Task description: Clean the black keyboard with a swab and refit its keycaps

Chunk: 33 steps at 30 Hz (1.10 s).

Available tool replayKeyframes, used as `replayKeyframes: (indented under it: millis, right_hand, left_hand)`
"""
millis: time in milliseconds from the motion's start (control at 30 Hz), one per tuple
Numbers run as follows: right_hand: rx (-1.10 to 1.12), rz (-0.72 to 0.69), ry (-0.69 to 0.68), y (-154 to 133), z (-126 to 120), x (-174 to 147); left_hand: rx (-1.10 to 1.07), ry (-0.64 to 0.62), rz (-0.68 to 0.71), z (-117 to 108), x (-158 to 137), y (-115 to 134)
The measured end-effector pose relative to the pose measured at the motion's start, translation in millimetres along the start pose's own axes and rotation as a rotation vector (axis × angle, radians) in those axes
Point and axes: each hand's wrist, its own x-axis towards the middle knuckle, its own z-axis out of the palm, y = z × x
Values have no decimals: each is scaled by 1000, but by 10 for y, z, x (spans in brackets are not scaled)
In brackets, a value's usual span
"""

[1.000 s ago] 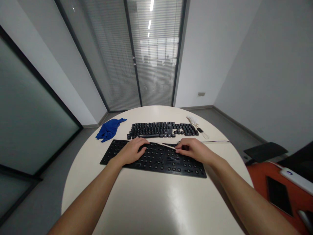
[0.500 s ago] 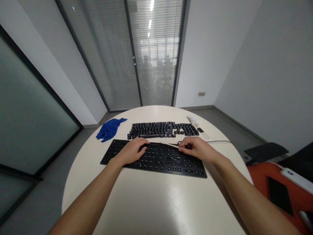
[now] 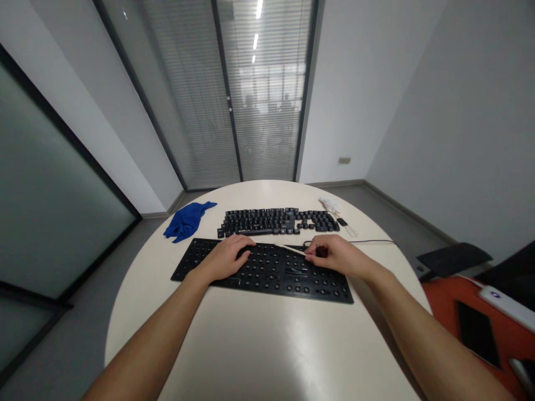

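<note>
- Bench (image 3: 251,345) carries the keyboard (image 3: 263,271), showing bare sockets: probably light, stiff, best steadied by its edges.
- Left hand (image 3: 228,257) rests on it, fingers loose, clutching nothing visible.
- Right hand (image 3: 330,255) pinches a thin stick (image 3: 291,249) (likely light, easily snapped) by one end.
- Loose keys (image 3: 259,220) lie beyond, likely slippery.
</note>
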Motion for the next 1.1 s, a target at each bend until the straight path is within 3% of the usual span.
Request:
replayKeyframes:
  millis: [1100]
  right_hand:
    - [40,-1,-58,-42,36,-29]
  left_hand:
    - [9,-2,5,-1,-1,10]
